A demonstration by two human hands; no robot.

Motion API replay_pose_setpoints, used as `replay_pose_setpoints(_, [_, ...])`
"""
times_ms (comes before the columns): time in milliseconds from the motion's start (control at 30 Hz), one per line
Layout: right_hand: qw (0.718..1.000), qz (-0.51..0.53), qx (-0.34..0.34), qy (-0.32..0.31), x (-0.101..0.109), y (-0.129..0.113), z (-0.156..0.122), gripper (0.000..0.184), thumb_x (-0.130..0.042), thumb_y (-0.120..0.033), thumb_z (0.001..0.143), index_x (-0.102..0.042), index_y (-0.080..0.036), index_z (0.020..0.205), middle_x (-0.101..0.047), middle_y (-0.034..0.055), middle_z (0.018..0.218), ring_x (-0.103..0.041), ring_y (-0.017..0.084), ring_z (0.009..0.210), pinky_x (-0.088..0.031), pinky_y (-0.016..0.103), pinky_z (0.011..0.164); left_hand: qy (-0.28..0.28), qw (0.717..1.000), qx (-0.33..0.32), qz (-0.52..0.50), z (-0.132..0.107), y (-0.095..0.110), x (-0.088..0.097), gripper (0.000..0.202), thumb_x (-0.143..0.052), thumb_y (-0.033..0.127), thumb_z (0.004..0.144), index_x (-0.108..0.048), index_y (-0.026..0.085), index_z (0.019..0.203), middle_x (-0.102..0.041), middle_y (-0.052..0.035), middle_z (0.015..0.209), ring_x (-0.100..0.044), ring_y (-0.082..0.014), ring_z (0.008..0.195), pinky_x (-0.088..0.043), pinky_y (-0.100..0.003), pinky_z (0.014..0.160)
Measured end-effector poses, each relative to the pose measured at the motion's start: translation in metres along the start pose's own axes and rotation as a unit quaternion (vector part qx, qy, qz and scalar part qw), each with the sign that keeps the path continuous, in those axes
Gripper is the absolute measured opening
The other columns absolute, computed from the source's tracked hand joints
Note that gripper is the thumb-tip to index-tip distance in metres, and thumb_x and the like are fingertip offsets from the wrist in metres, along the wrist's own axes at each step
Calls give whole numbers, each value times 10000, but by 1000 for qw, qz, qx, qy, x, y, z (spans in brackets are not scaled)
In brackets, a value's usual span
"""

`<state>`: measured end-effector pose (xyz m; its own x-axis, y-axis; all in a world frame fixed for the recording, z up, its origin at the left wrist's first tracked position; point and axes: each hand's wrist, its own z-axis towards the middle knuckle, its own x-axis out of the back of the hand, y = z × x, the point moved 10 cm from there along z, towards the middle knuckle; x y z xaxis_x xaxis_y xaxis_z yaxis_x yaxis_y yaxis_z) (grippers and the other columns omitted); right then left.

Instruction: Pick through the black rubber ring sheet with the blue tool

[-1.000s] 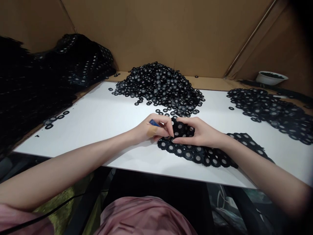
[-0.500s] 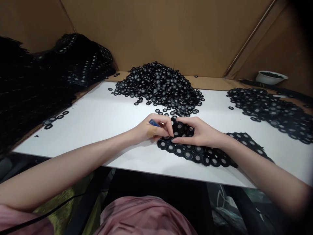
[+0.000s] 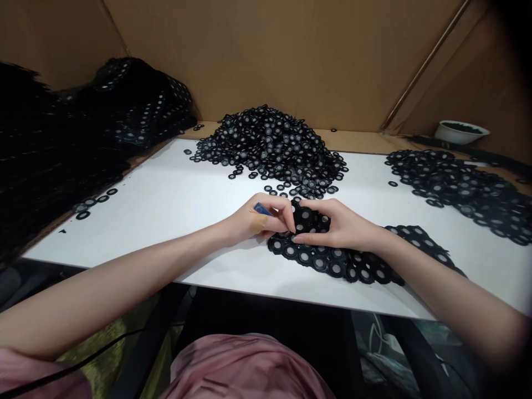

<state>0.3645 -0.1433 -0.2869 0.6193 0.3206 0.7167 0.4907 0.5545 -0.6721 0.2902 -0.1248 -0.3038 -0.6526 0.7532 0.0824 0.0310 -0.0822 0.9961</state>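
Note:
A sheet of joined black rings with pale round centres lies near the table's front edge, its left end under my fingers. My left hand is closed, its thumb and fingertips pinched at the sheet's upper left part. Between thumb and forefinger of that hand sits a small blue tool; its tip is hidden, so its kind does not show. A tan patch covers the base of the thumb. My right hand curls over the sheet, gripping it with thumb and fingers close to the left fingertips.
A tall heap of loose black rings stands behind my hands. More rings form a flatter pile at the right, near a white bowl. Dark stacked sheets fill the left side. Cardboard walls enclose the white table.

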Motion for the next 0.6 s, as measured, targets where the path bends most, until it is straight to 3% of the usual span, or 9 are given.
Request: replay_pose_setpoints(600, [1000,-7,-3,8,3,-1,1,366,-705,-471,725,-557,-181,891,-545,-3,814,-491,170,744,-396,259,647,10,999,-36,9,-4,7,1,92,-598,113,693,-679,95,732,-551,-3,640,-501,-74,410,-376,-189,374])
